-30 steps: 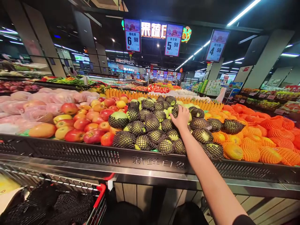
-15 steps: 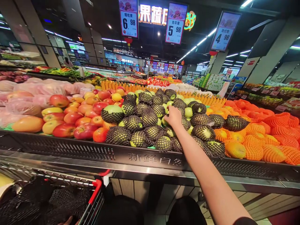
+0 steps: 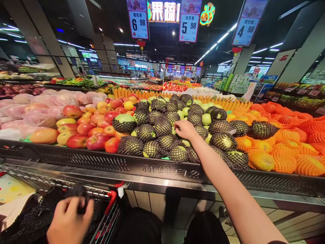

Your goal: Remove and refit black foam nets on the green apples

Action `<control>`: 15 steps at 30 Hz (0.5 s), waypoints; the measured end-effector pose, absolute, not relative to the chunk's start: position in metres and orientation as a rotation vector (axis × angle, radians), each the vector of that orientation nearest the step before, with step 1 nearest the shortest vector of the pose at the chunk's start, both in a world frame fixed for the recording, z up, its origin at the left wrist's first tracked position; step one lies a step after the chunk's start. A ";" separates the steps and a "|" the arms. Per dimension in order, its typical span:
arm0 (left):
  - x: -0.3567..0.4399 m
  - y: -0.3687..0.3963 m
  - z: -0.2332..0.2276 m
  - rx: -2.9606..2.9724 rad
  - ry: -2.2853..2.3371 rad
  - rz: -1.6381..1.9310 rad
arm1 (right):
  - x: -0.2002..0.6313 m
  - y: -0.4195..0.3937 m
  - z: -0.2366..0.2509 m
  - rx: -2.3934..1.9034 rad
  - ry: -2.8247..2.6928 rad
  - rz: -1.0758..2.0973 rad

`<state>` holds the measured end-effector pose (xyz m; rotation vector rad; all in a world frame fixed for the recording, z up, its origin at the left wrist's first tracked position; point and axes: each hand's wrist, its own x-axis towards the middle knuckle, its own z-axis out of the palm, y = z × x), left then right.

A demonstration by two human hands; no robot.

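Observation:
My right hand [image 3: 186,129] reaches into the middle of the pile, its fingers curled down on a green apple [image 3: 174,131] that is mostly hidden beneath them. Around it lie several green apples in black foam nets [image 3: 163,127], with a few bare green apples [image 3: 206,119] among them. Low on the left, my left hand [image 3: 71,217] is blurred above the shopping cart [image 3: 111,202]. Its fingers are bent around a dark bunched foam net [image 3: 77,192]. More black nets [image 3: 33,213] fill the cart below that hand.
Red-yellow apples [image 3: 98,140] and pink-wrapped fruit [image 3: 38,118] lie to the left. Oranges in orange nets [image 3: 286,152] are on the right. A black slatted edge [image 3: 162,169] runs along the front of the display. Price signs [image 3: 189,23] hang overhead.
My left hand has risen from the cart's bottom edge with a dark net in its fingers. My right hand has shifted slightly down and its fingers have curled in. The view has turned slightly.

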<state>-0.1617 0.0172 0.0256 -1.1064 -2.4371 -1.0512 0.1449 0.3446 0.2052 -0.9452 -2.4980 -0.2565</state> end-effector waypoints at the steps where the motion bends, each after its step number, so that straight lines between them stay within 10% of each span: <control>1: -0.149 0.033 0.051 -1.133 -2.296 -1.046 | 0.146 0.347 0.204 -0.946 -2.502 -0.242; 8: -0.060 0.184 0.190 -1.611 -1.856 -1.057 | 0.150 0.350 0.199 -0.954 -2.462 -0.166; 15: 0.003 0.278 0.227 -1.739 -2.343 -0.511 | 0.152 0.351 0.197 -0.932 -2.419 -0.149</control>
